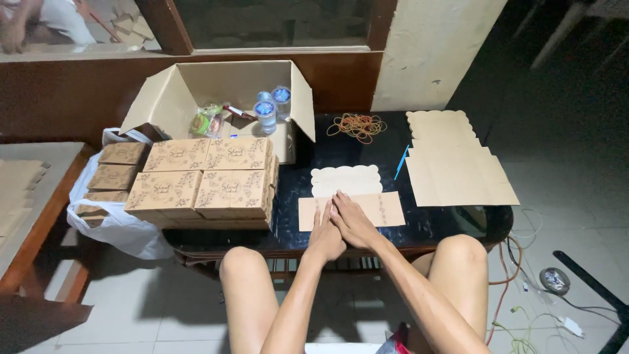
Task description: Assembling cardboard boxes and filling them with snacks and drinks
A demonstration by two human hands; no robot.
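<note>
- On the dark table, near its front edge, lies a flat cardboard box blank, its scalloped flap pointing away from the seated person.
- Left hand and right hand rest side by side on the blank's lower panel, palms down, fingers extended; neither hand grips anything, both simply press the card flat.
- Handling, as judged: the blank appears light, thin and fairly stiff, likely to crease cleanly along its scored lines but to dent if pinched hard; the straight side edges look like the safest places to take hold.
- Appearance: pale tan card, a rectangular strip with faint printed ornament and a lighter wavy-edged flap above it.
- Left of the blank stands a stack of folded printed boxes, with more in a white bag beside it.
- Behind the stack sits an open carton holding small water cups.
- Farther right lie a heap of rubber bands, a blue pen and a pile of unfolded blanks.
</note>
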